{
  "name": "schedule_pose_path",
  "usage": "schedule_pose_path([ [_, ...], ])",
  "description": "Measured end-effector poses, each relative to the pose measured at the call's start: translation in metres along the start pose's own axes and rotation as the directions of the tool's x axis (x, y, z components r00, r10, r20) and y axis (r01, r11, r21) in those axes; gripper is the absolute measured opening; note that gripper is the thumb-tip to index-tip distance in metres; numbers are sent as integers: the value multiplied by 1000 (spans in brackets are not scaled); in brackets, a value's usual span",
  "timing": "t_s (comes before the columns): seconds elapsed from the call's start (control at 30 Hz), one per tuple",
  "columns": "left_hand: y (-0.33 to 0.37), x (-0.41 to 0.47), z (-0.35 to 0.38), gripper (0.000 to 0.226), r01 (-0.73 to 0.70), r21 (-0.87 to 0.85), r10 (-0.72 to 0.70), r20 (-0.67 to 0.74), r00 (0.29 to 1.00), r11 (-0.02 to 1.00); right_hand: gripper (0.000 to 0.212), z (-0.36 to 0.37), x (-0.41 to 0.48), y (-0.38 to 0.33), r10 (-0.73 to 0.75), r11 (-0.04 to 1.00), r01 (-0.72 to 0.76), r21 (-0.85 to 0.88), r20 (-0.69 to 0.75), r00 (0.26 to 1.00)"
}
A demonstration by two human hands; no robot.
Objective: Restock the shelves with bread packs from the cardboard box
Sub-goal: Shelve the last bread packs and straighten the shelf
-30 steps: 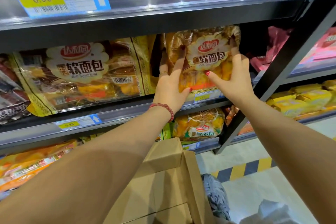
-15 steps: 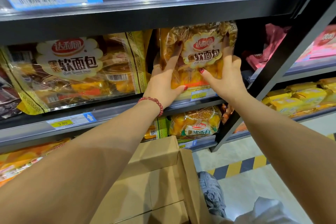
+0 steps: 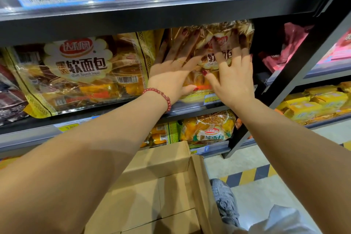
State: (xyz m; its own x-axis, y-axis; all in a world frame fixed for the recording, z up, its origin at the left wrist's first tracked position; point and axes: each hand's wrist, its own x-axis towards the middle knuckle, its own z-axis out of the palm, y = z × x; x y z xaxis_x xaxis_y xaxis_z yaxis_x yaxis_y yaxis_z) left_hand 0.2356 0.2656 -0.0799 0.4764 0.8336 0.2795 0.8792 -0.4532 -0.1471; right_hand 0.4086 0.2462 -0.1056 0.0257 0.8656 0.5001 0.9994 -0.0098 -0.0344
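Note:
A golden bag of soft French bread (image 3: 210, 28) stands upright at the right end of the middle shelf (image 3: 191, 107), its top tucked under the shelf above. My left hand (image 3: 171, 70) and my right hand (image 3: 233, 74) lie flat on its front, fingers spread, pressing against it rather than gripping. They cover most of the label. The brown cardboard box (image 3: 152, 186) sits below my arms with its flaps open; what is inside is hidden.
A larger bag of the same bread (image 3: 79, 70) fills the shelf to the left. Another pack (image 3: 207, 129) lies on the lower shelf. A slanted black post (image 3: 303, 62) borders the bay; pink bags (image 3: 290, 43) and yellow packs (image 3: 313, 104) lie beyond. A grey shoe (image 3: 226, 201) stands beside the box.
Both hands slid from the bag's lower sides up onto its front and flattened. The bag has gone deeper and higher under the upper shelf.

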Motion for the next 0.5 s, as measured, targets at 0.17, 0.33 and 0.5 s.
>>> schedule_pose_path([
  [0.17,4,-21,-16,74,9,-6,-9,-38,999,1000,54,-22,-8,-3,-22,999,23,-35,22,1000],
  [0.33,-11,-70,-43,78,-26,59,30,-58,998,998,57,-53,-40,-14,-6,997,6,73,-7,1000],
  [0.5,-38,-153,-65,76,49,10,-48,-45,998,999,66,-84,-94,-46,-33,990,28,140,36,999],
])
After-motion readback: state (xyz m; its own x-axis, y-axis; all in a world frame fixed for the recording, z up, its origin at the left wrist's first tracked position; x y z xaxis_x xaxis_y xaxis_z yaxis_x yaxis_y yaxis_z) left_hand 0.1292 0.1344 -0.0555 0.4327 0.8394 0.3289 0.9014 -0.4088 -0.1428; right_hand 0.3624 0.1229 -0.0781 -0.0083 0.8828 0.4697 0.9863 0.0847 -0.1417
